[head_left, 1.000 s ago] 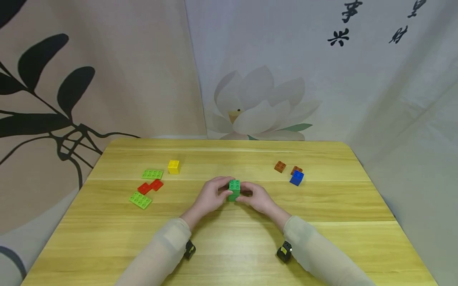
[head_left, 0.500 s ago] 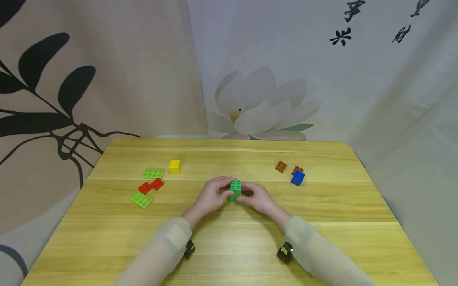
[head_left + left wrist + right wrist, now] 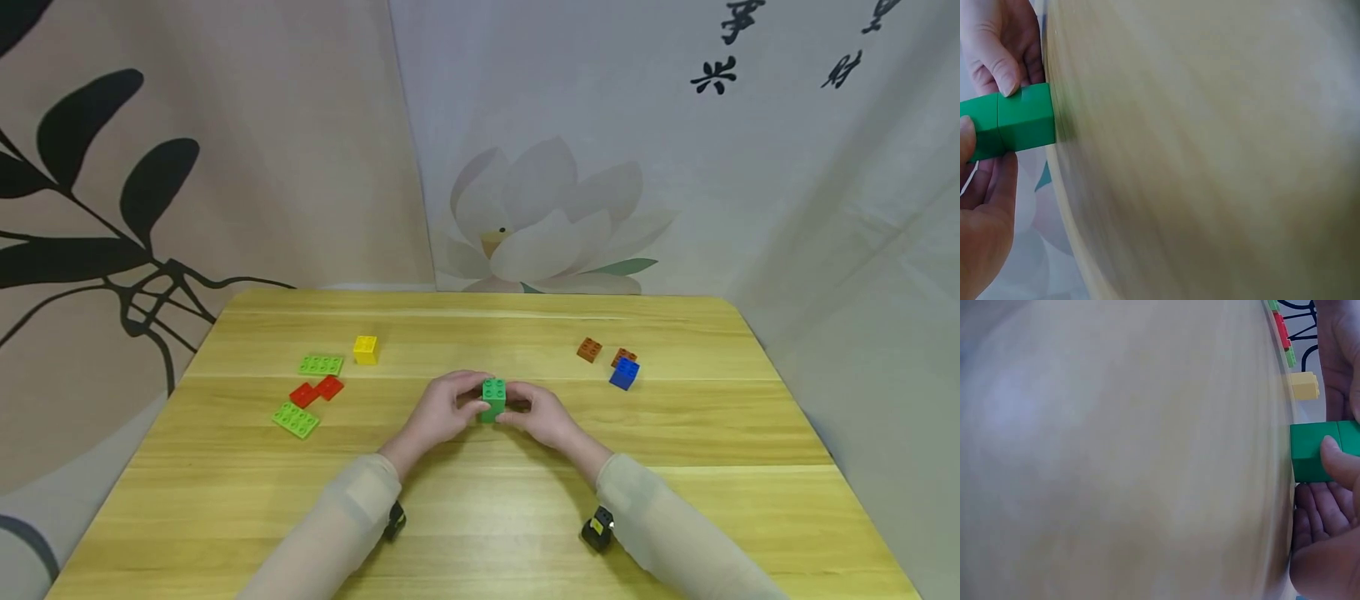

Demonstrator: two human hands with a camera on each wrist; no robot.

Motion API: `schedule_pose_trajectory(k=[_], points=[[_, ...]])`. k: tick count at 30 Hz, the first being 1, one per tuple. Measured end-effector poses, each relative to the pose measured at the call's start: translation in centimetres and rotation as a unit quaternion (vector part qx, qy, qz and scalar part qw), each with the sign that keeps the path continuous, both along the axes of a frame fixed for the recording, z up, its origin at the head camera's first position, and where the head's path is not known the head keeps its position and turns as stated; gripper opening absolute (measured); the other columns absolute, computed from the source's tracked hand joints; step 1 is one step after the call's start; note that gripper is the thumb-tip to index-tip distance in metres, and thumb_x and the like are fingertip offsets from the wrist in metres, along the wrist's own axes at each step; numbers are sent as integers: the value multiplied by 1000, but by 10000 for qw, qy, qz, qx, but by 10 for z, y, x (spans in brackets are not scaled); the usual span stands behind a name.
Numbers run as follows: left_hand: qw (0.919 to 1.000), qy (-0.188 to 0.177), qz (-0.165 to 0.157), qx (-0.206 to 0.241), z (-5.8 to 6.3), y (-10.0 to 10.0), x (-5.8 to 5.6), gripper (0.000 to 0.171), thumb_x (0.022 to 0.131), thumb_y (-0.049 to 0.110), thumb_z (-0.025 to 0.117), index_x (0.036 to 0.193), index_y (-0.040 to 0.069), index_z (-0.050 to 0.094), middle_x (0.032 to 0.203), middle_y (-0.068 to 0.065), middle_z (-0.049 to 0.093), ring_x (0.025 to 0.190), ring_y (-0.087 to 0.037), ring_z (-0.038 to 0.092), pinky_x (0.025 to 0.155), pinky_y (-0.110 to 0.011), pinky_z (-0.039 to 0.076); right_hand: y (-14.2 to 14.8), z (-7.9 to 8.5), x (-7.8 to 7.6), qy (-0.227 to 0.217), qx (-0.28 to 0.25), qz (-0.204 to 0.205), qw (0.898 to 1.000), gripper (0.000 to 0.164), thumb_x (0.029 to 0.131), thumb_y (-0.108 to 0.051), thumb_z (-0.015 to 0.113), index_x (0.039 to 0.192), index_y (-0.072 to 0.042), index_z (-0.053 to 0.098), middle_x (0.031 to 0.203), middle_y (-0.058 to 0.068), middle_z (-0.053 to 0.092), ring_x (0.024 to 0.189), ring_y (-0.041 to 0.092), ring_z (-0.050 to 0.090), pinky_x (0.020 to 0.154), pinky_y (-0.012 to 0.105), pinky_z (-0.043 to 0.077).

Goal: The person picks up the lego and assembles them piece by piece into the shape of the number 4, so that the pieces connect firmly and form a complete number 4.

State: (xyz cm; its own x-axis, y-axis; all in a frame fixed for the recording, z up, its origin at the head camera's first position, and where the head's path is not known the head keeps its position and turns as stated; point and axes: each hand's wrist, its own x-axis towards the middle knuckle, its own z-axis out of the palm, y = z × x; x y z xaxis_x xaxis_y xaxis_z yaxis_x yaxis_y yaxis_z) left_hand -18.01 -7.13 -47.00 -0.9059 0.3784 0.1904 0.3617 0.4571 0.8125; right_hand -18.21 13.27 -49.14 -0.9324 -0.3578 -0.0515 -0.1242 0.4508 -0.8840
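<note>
Two green toy building bricks [image 3: 492, 400] stand stacked upright at the middle of the table, studs on top. A seam between the lower brick [image 3: 1027, 119] and the upper brick [image 3: 979, 122] shows in the left wrist view. My left hand [image 3: 446, 408] pinches the upper brick from the left, its thumb across the near face. From the right, my right hand [image 3: 542, 414] grips the lower brick, with the thumb lying on its near face in the right wrist view. The stack's base is right at the tabletop.
On the left lie a yellow brick [image 3: 366, 350], two flat light-green bricks [image 3: 321, 365] and red flat bricks [image 3: 317, 391]. Back right are two brown bricks [image 3: 588, 349] and a blue brick [image 3: 624, 373]. The wooden table [image 3: 480, 533] ends at a printed curtain [image 3: 555, 125].
Almost nothing differs. Both hands stay on the green stack, and the loose bricks lie where they were; the head view has shifted very slightly.
</note>
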Motion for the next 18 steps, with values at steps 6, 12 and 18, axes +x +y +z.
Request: schedule_pose_trajectory(k=[6, 12, 18], points=[[9999, 77, -13, -138, 1, -1, 0, 42, 87, 7, 76, 126, -1, 65, 124, -14, 65, 116, -29, 61, 102, -40, 47, -1, 0, 0, -13, 33, -31, 10000, 42, 87, -12, 76, 127, -4, 64, 122, 8, 67, 117, 27, 59, 103, 46, 44], [9998, 67, -58, -165, 1, -1, -1, 41, 88, 8, 75, 127, -1, 65, 125, -14, 65, 115, -28, 61, 101, -39, 48, -1, 0, 0, -10, 4, -7, 10000, 42, 87, -11, 76, 127, -4, 64, 122, 9, 67, 117, 27, 59, 103, 46, 44], [9997, 150, -53, -195, 1, -1, -1, 42, 87, 8, 76, 127, 0, 65, 125, -15, 65, 116, -30, 61, 101, -40, 48, 0, 0, 1, -9, -12, 2, 10000, 42, 88, -11, 76, 128, -4, 64, 123, 9, 67, 117, 28, 59, 104, 47, 44]])
